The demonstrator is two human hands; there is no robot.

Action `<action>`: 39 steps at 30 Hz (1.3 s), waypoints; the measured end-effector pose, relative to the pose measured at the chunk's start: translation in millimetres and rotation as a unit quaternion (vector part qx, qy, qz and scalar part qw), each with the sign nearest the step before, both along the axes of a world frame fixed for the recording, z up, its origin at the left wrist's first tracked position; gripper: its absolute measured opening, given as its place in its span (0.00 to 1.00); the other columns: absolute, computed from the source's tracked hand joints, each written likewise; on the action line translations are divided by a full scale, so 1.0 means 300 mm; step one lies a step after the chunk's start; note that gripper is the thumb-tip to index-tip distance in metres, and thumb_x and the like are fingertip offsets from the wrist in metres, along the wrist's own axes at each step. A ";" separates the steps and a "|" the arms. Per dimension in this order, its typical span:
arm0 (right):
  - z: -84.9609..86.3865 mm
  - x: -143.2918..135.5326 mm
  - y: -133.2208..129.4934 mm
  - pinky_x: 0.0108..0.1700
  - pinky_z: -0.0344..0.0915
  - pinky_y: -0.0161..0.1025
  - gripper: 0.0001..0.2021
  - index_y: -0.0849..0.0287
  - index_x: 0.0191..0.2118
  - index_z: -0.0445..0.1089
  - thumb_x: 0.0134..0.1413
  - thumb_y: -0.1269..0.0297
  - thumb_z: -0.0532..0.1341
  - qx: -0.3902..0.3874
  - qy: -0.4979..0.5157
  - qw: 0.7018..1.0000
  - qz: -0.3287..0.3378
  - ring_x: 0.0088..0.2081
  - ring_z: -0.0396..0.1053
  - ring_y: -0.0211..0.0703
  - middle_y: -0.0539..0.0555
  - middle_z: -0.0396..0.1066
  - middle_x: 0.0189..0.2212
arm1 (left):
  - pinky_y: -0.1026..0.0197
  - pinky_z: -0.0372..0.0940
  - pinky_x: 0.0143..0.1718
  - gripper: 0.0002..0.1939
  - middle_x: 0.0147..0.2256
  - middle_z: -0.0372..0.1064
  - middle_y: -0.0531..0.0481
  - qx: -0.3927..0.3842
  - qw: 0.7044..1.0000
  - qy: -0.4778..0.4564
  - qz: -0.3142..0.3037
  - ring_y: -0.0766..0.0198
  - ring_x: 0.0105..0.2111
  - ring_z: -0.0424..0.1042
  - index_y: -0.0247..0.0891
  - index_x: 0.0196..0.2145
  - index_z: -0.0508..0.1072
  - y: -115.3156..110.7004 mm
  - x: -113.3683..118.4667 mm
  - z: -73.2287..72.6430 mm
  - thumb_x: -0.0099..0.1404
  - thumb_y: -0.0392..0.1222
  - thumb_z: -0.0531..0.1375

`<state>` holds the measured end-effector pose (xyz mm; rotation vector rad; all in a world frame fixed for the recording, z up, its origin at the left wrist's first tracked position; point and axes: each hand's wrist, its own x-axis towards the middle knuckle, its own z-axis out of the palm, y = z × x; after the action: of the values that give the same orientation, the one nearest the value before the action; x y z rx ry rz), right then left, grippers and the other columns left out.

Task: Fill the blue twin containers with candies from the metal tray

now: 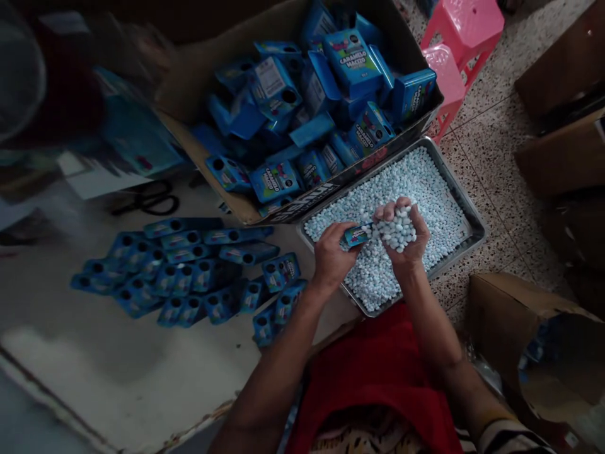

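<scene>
My left hand (333, 252) is closed around a small blue candy box (357, 235), its end turned toward my other hand. Cupped palm up, my right hand (412, 243) carries a heap of pale blue-white candies (397, 228) right beside that box. Both hands are over a metal tray (472, 243) spread with many more of the same candies (420, 173). Whether candies are inside the held box cannot be seen. Left of the tray, several blue boxes with round dark holes (184, 277) stand grouped on the white table (155, 384).
Behind the tray, a large cardboard carton (227, 202) holds a jumble of blue candy boxes (354, 60). Black scissors (154, 198) lie on the table to its left. Pink stools (466, 28) stand at the upper right. An open cardboard box (501, 309) sits at the lower right.
</scene>
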<state>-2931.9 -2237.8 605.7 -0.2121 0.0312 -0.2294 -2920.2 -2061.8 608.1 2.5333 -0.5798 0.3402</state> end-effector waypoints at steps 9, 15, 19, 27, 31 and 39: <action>-0.004 0.014 -0.014 0.51 0.73 0.51 0.20 0.52 0.34 0.76 0.59 0.39 0.67 -0.045 -0.006 0.999 0.000 0.41 0.75 0.47 0.53 0.77 0.42 | 0.55 0.73 0.50 0.16 0.44 0.81 0.46 -0.001 1.000 0.010 0.029 0.51 0.47 0.81 0.41 0.46 0.80 -0.007 0.002 0.001 0.61 0.38 0.73; 0.007 0.017 -0.016 0.50 0.71 0.48 0.25 0.52 0.32 0.76 0.53 0.33 0.67 -0.079 0.025 0.996 -0.026 0.39 0.69 0.46 0.53 0.73 0.38 | 0.55 0.73 0.50 0.15 0.43 0.82 0.47 -0.002 0.999 0.015 0.033 0.52 0.46 0.81 0.41 0.45 0.80 -0.014 0.010 -0.007 0.60 0.37 0.73; 0.019 0.009 -0.015 0.51 0.71 0.49 0.30 0.52 0.29 0.76 0.51 0.27 0.65 -0.095 0.035 0.994 -0.048 0.40 0.69 0.47 0.54 0.72 0.37 | 0.55 0.72 0.49 0.16 0.43 0.81 0.48 0.003 0.999 0.027 0.041 0.52 0.46 0.81 0.41 0.45 0.79 -0.016 0.010 -0.013 0.59 0.36 0.72; 0.008 -0.006 -0.010 0.54 0.72 0.52 0.31 0.49 0.28 0.75 0.59 0.26 0.56 -0.160 0.059 0.983 -0.065 0.38 0.70 0.50 0.54 0.68 0.30 | 0.55 0.72 0.49 0.16 0.42 0.80 0.48 -0.012 0.998 0.038 0.048 0.52 0.45 0.80 0.42 0.43 0.78 -0.032 0.008 -0.038 0.57 0.34 0.70; 0.002 -0.006 0.014 0.58 0.70 0.54 0.28 0.50 0.28 0.77 0.62 0.31 0.58 -0.174 0.039 0.981 -0.080 0.39 0.71 0.49 0.54 0.69 0.30 | 0.55 0.72 0.48 0.16 0.42 0.80 0.48 -0.019 0.997 0.044 0.056 0.53 0.45 0.80 0.42 0.43 0.77 -0.043 0.012 -0.050 0.57 0.34 0.70; -0.221 -0.006 -0.114 0.66 0.67 0.57 0.25 0.51 0.35 0.81 0.64 0.35 0.59 -0.335 0.119 0.927 -0.118 0.55 0.74 0.54 0.58 0.78 0.47 | 0.54 0.75 0.52 0.19 0.47 0.82 0.47 -0.174 0.971 0.153 0.054 0.54 0.47 0.82 0.42 0.46 0.74 -0.018 0.050 -0.114 0.58 0.40 0.73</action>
<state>-2933.6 -2272.1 539.2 -0.9240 0.2224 -0.4510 -2905.2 -2067.2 574.0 2.2207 -0.2383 0.0750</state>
